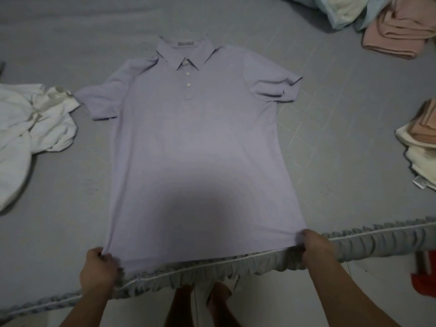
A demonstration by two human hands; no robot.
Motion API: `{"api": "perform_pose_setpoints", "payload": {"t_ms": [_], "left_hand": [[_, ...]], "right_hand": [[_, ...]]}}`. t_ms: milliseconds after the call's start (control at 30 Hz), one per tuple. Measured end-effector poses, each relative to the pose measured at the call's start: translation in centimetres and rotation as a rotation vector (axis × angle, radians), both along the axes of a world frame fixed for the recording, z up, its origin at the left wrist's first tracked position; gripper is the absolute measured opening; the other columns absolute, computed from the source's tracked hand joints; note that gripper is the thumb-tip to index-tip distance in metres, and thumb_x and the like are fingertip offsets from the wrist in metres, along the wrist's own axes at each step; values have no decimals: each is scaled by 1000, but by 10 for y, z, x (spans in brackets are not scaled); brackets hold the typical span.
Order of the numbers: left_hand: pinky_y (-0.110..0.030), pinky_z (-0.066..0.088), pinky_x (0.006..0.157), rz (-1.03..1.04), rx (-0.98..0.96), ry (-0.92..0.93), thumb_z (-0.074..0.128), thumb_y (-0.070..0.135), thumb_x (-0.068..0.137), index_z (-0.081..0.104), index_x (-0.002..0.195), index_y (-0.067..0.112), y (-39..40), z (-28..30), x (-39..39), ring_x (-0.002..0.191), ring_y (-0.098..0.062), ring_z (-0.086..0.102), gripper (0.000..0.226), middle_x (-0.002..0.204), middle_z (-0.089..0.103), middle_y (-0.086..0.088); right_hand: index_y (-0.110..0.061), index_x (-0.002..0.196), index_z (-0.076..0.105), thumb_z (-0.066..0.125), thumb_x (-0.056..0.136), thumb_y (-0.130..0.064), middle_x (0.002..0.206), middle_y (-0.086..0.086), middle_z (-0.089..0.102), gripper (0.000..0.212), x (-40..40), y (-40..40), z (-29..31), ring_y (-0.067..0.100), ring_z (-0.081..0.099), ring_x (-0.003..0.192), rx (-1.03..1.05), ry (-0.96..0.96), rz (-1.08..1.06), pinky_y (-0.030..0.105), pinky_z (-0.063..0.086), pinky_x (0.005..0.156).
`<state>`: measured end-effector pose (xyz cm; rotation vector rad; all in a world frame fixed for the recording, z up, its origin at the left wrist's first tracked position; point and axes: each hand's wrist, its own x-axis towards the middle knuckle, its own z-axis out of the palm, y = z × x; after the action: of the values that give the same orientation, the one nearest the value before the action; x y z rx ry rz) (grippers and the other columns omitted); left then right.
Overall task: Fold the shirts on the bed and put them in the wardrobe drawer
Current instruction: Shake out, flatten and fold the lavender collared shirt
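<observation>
A lilac polo shirt (193, 142) lies flat and face up on the grey bed (330, 142), collar away from me, both short sleeves spread out. Its hem reaches the bed's near edge. My left hand (99, 267) pinches the hem's left corner. My right hand (313, 246) pinches the hem's right corner. The hem is stretched taut between the two hands. A crumpled white shirt (30, 133) lies at the bed's left side.
Folded pink cloth (398, 31) and pale blue and cream items (342, 10) sit at the far right. A stack of folded beige and cream pieces (420, 142) lies at the right edge. The bed's ruffled skirt (377, 241) runs along the front; something red (424, 279) is on the floor.
</observation>
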<state>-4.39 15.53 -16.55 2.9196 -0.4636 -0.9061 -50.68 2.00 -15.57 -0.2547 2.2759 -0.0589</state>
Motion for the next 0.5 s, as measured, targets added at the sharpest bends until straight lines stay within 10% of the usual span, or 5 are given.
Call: {"api": "perform_pose_setpoints", "payload": {"t_ms": [500], "left_hand": [[-49,43,94,-90,101,-90,44,28,99,51,126,4,-36,-1,-12,105,-45,59,37,117,61,-28]], "right_hand": [[-13,103,62,54,97,-32,96,13,67,22,16,-41,1,35,61,89,-246,227,618,45,49,89]]}}
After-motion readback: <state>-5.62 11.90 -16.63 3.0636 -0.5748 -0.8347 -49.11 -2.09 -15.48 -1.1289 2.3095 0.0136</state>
